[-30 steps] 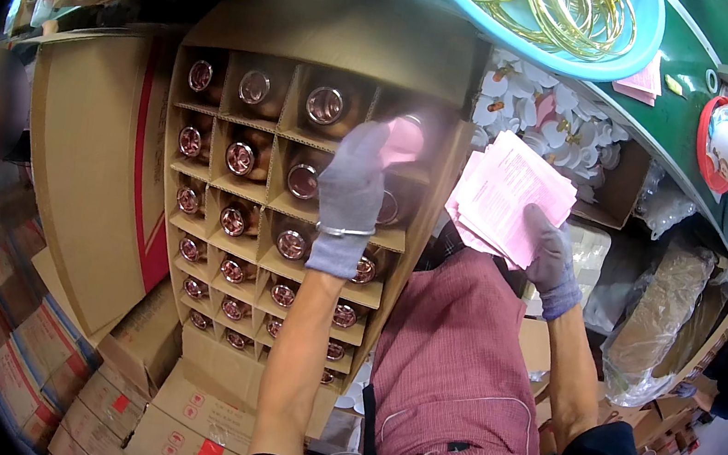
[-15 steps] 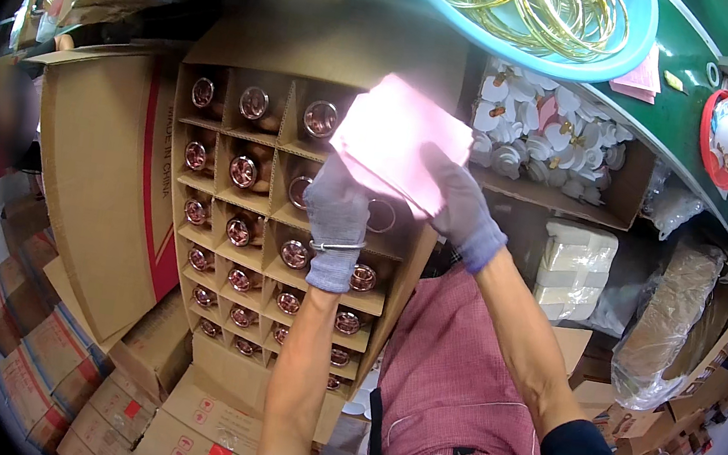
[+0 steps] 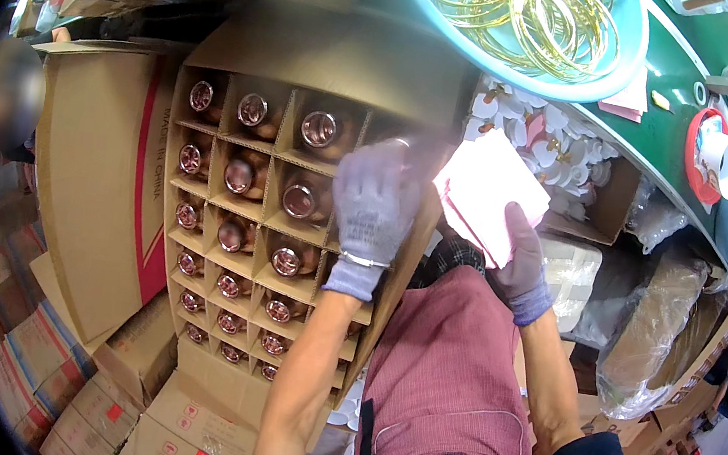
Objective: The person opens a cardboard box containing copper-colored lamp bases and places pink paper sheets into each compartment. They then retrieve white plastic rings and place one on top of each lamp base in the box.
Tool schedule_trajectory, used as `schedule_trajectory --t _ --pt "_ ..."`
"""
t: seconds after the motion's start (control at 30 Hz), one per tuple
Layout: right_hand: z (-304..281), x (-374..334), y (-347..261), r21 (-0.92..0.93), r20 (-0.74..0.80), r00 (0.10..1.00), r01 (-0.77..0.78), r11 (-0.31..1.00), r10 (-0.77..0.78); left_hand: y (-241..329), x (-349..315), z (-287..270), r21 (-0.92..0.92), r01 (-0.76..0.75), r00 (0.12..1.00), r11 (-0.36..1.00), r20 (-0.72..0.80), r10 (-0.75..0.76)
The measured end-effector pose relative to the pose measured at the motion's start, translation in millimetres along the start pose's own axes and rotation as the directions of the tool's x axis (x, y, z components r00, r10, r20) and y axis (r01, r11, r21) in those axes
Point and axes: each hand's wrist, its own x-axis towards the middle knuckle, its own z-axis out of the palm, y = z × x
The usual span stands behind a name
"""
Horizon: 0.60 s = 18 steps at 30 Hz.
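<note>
In my right hand (image 3: 522, 264), gloved in grey, is a stack of pink paper sheets (image 3: 488, 194), with the thumb across its face. My left hand (image 3: 375, 201), gloved the same way and with a bangle at the wrist, is over the right column of the divided cardboard box (image 3: 267, 153). Its fingers stretch toward the box's far edge, and their tips are blurred. Rose-coloured shiny glass vessels (image 3: 318, 129) with round mouths stand one per compartment. My left hand and forearm hide several compartments in the right column.
A blue basin (image 3: 627, 74) of gold rings stands on the green table (image 3: 670, 70). Below it, a carton holds white petal-like pieces (image 3: 580, 179). A tall cardboard box (image 3: 96, 181) stands at left, with stacked cartons (image 3: 187, 426) below. Wrapped packages (image 3: 651, 338) lie at right.
My left hand has left the pink papers and moved over the box's right column. My right hand has carried the stack right and slightly down. The view has shifted slightly.
</note>
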Motion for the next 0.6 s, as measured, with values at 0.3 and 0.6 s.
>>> schedule_trajectory --t 0.3,0.6 --pt "30.0 -10.5 9.3 -0.554 0.044 0.999 0.03 0.832 -0.006 -2.9 1.8 -69.5 -0.638 0.674 0.737 0.372 0.55 -0.392" --pt "52.5 -11.5 40.1 -0.704 0.108 0.968 -0.086 0.705 0.226 -33.8 -65.3 -105.1 -0.692 0.699 0.668 0.179 0.544 -0.508"
